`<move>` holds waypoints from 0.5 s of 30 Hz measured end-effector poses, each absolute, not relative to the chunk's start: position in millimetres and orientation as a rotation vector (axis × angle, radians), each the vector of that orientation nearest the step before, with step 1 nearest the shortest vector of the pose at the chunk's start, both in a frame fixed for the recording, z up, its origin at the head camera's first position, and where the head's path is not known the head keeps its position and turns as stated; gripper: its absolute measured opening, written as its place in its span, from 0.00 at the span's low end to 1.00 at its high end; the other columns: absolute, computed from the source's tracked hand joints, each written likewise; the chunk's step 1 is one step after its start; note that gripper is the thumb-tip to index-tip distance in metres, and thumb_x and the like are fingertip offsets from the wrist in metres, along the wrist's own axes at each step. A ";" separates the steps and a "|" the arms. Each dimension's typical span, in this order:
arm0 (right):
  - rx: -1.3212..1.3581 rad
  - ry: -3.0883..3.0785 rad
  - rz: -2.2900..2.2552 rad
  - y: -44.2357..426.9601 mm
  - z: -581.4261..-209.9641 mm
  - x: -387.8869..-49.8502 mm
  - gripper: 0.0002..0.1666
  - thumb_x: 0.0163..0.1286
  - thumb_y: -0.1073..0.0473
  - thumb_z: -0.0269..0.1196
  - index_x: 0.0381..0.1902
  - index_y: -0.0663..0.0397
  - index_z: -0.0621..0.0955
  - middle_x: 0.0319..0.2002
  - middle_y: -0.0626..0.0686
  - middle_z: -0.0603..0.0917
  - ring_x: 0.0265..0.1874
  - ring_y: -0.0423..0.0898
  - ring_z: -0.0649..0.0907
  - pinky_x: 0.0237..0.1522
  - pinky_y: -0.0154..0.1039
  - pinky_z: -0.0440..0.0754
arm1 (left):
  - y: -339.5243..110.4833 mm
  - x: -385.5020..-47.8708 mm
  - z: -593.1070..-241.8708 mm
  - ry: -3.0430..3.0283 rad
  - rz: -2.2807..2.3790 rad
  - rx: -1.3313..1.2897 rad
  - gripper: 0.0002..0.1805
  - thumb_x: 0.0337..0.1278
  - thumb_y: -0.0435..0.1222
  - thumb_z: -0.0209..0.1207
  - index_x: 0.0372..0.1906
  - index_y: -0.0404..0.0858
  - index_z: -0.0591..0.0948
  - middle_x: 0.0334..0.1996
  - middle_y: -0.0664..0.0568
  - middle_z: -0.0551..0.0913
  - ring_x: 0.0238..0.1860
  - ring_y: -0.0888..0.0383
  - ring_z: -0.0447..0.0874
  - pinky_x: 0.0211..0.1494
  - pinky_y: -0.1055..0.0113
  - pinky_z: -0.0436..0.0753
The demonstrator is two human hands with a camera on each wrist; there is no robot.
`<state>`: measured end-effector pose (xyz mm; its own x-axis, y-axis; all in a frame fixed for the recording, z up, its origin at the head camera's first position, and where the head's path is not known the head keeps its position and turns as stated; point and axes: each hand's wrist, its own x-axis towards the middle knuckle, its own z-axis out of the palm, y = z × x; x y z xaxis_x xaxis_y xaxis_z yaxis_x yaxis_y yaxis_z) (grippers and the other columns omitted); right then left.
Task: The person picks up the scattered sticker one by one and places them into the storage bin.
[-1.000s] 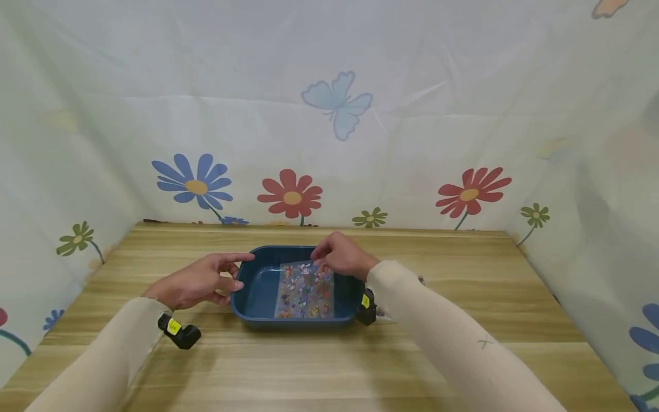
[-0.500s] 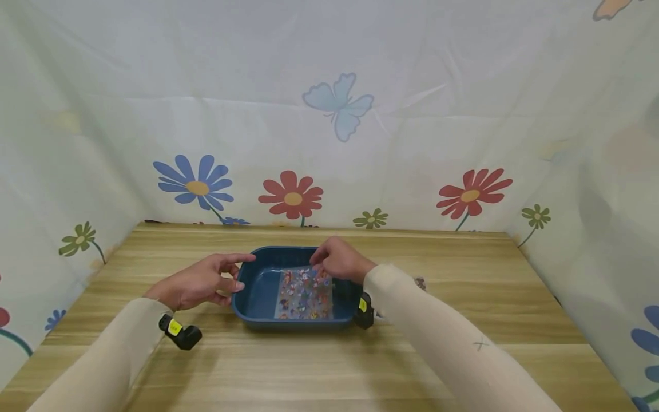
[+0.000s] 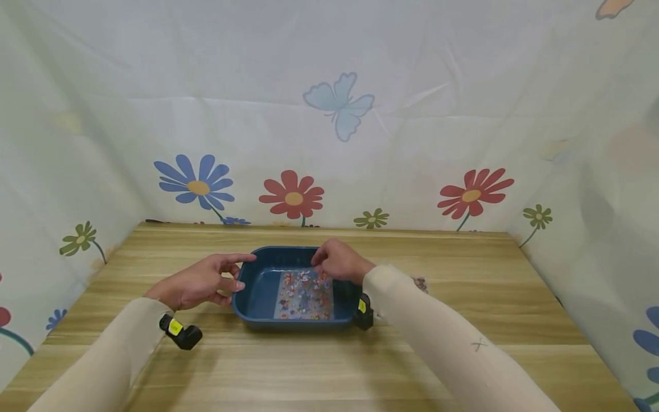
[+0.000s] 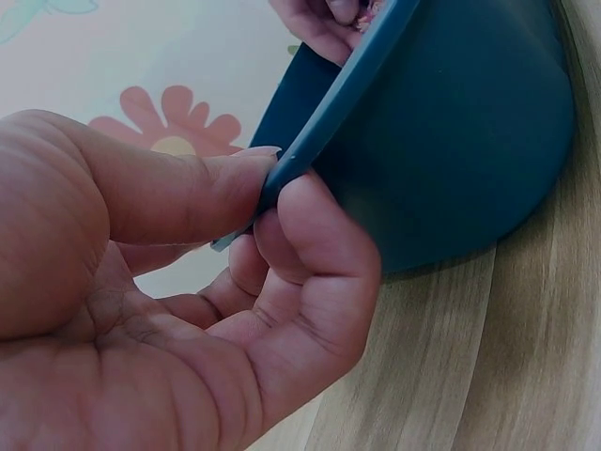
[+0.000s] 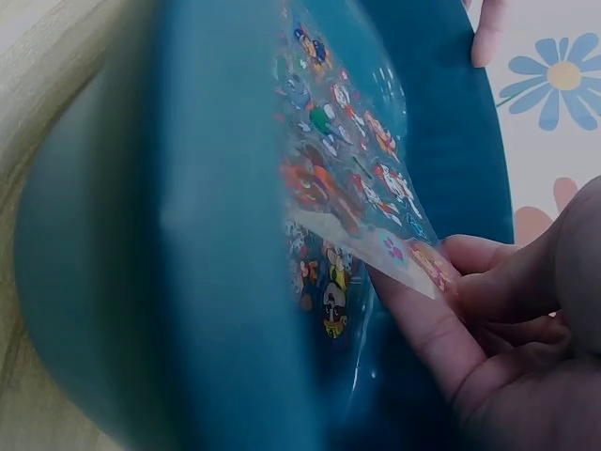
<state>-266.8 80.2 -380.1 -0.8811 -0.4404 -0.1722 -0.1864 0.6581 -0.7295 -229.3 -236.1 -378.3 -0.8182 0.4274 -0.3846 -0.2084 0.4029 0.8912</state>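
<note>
Clock faces here are read on the head view, centred on the blue basin. Basin sits upright on the wood-grain table. Left hand at 9 o'clock: thumb and bent finger pinch the rim, thumb tip on top and finger on the outer wall per left wrist view; index points along the rim toward 10. Right hand at 1 o'clock, over the basin: thumb and fingers pinch one edge of the clear sticker sheet. Sheet is inside the basin, about at centre, printed with small colourful characters; right wrist view shows the pinched edge raised, more characters below it, same sheet or another, can't tell. Printed piece on the table at 3, partly behind the right sleeve. Black wrist camera at 8. Flowered curtain across 12.
</note>
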 end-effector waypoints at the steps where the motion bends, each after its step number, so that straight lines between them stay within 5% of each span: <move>1: -0.502 2.551 -1.052 80.0 -380.6 -267.0 0.15 0.71 0.70 0.62 0.52 0.66 0.88 0.53 0.62 0.89 0.49 0.52 0.87 0.60 0.53 0.85 | -235.8 -229.3 -378.2 2.089 1.443 0.183 0.42 0.69 0.28 0.61 0.83 0.43 0.58 0.48 0.43 0.68 0.38 0.51 0.77 0.40 0.63 0.85; 15: -0.637 2.751 -0.744 80.0 -381.3 -268.9 0.11 0.65 0.68 0.68 0.43 0.60 0.91 0.44 0.57 0.92 0.40 0.48 0.85 0.49 0.44 0.88 | -236.1 -230.4 -379.1 2.096 1.437 0.181 0.42 0.68 0.28 0.62 0.83 0.43 0.58 0.47 0.43 0.69 0.38 0.51 0.77 0.39 0.63 0.85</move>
